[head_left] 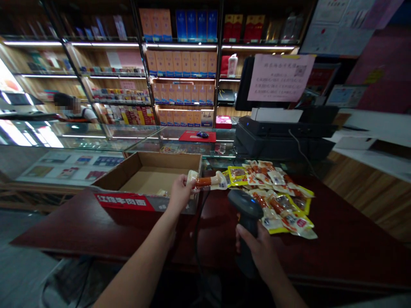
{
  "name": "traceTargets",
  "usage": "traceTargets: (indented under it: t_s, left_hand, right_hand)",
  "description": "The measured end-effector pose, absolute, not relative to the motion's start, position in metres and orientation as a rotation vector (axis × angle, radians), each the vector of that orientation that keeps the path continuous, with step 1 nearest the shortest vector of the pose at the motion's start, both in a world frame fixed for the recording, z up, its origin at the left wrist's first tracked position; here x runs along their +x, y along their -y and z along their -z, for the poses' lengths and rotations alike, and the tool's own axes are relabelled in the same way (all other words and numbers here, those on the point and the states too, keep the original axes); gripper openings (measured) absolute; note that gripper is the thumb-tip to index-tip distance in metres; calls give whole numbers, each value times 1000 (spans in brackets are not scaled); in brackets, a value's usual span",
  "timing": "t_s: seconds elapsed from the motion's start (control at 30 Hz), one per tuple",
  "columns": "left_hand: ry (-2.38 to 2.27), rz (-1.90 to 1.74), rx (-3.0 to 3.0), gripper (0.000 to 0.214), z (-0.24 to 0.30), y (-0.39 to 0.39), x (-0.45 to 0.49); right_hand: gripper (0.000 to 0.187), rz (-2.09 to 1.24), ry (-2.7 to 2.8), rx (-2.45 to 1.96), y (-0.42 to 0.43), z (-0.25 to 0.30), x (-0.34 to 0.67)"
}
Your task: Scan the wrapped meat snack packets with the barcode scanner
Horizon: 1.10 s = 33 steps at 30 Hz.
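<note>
My left hand [181,193] pinches one end of a clear-wrapped sausage [205,182], which lies sideways in the air by the right edge of an open cardboard box [125,202]. In the box, a small pale packet shows near the front wall. My right hand [257,244] is wrapped around the handle of a dark barcode scanner [245,205], its head tilted up toward the packets. Beyond and to the right of the scanner, a pile of packaged snacks [282,209] in clear and yellow wrappers lies on the dark red table [340,252].
A dark cable [199,231] runs down over the table's front edge. Behind the table stand a glass counter with a mouse [202,134] on a red mat, and a monitor with a pink notice [278,77]. Another person [75,109] is at the far left, before stocked shelves.
</note>
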<state>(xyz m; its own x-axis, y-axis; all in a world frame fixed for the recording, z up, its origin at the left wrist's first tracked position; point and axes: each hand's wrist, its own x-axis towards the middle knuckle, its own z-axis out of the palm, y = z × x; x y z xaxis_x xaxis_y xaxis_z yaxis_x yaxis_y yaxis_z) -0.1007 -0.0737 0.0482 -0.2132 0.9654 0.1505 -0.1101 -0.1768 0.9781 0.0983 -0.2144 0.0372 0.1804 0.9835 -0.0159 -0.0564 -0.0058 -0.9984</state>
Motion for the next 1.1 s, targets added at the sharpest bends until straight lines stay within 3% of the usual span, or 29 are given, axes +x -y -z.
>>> traceTargets:
  t_s: [0.43,0.7,1.1]
  left_hand:
    - [-1099,-1575,1024,29,-54,77,-90]
    - [-734,-1562,501,13,-59,67,6]
    - [-912,-1445,269,14,-53,10,112]
  right_hand:
    - [40,-1094,972,-1258,220,-43,109]
    - [40,-1082,850,-1229,225,-40,137]
    - [39,-993,746,-1131,196,-52,195]
